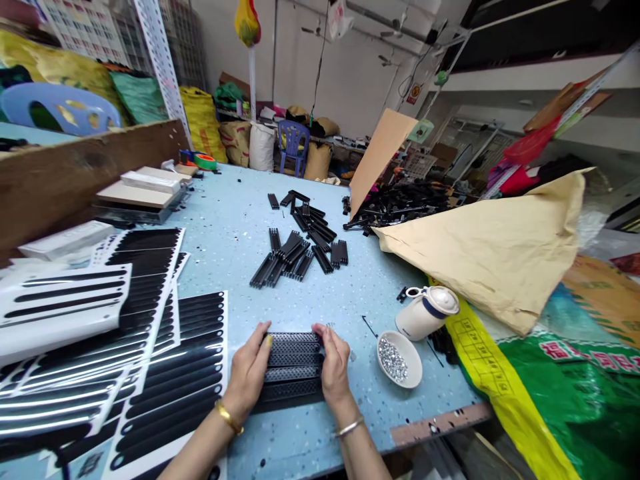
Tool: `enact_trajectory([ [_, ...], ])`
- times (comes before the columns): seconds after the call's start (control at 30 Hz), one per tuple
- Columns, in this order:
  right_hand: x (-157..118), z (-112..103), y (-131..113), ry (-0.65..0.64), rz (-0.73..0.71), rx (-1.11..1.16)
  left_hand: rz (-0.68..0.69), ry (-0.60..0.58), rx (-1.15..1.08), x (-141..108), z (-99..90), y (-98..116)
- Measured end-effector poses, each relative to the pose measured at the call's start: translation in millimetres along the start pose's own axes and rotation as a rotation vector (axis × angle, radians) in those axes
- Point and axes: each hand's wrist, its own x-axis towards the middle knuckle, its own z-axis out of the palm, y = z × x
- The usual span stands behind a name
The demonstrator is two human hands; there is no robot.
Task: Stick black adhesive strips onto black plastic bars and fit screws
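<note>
Between my two hands, near the table's front edge, is a row of black perforated strips (294, 363) lying side by side. My left hand (251, 367) is closed against their left ends, its thumb at the top corner. My right hand (334, 363) presses on their right ends with its fingers together. Farther back on the table lie loose bundles of black strips (295, 257). To the right of my right hand stands a white bowl (414, 363) with small silvery pieces (393, 360) in it.
Sheets with black strips (170, 360) cover the table's left side. A white lidded mug (420, 317) stands behind the bowl. Brown paper (490, 247), a black heap (405, 200) and a green and yellow bag (550, 387) line the right. A wooden board (90, 167) edges the left.
</note>
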Motion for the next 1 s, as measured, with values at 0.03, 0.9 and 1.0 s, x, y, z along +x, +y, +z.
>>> enact_trajectory([
  [0.03, 1.0, 3.3, -1.6, -0.009, 0.002, 0.009, -0.003, 0.0, -0.001, -3.5, 2.6, -0.8],
  [0.9, -146.5, 76.2, -44.8, -0.777, -0.808, -0.377, -0.438, 0.218, 0.018, -200.1, -157.7, -50.6],
  [1.0, -153.8, 76.9, -31.0, -0.788, -0.85, -0.497, -0.489, 0.156, -0.421, -201.1, -145.2, -45.4],
])
